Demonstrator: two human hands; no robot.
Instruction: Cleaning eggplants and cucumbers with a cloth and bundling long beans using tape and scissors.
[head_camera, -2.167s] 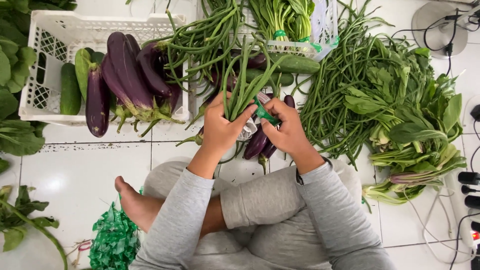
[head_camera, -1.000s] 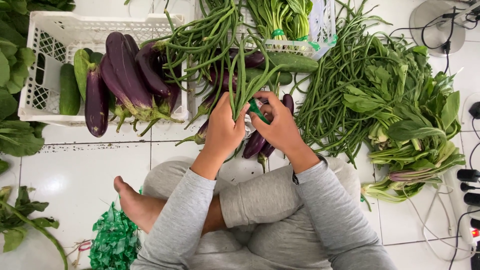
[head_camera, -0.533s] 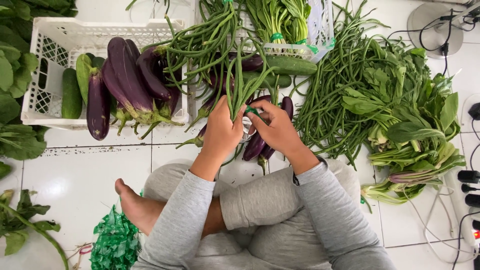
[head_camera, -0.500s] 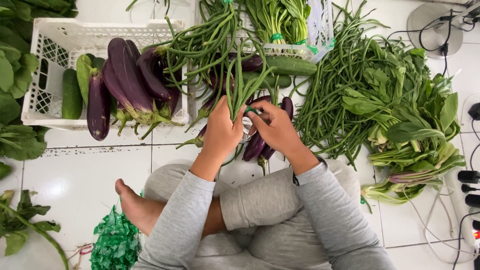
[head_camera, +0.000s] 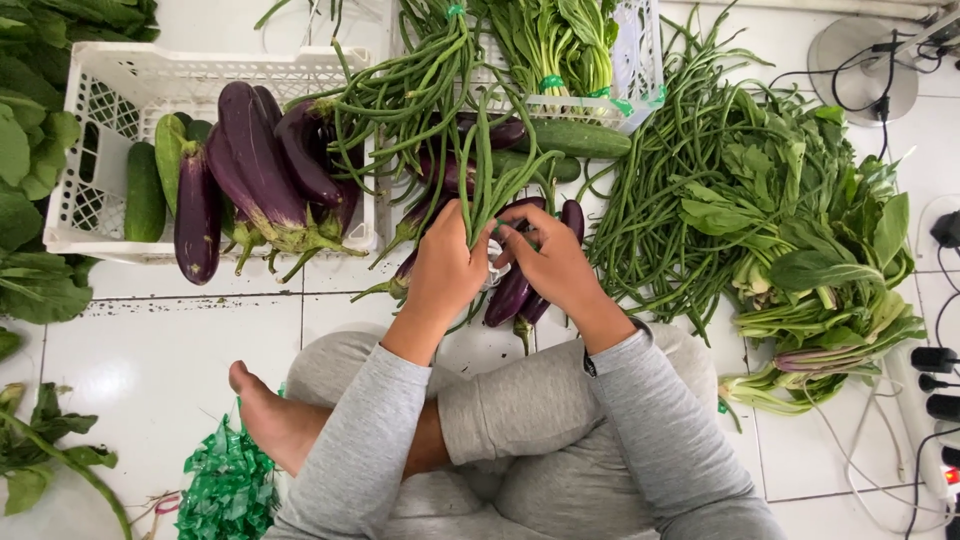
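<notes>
Glossy smooth eggplants (head_camera: 255, 165) fill a white plastic lattice crate (head_camera: 95, 150) on shiny tiles (head_camera: 150, 350).

A person sits cross-legged on the white tiled floor (head_camera: 160, 350). The left hand (head_camera: 447, 268) grips a bunch of long green beans (head_camera: 487, 175) at its lower end, and the right hand (head_camera: 553, 262) touches the same spot, fingers bent around the stems. Some purple eggplants (head_camera: 520, 285) lie just under both hands. To the left stands a white plastic crate (head_camera: 110, 95) with more eggplants (head_camera: 250, 165) and cucumbers (head_camera: 143, 190). On the right lies a big pile of long beans (head_camera: 665, 200) beside leafy greens (head_camera: 830, 250).
</notes>
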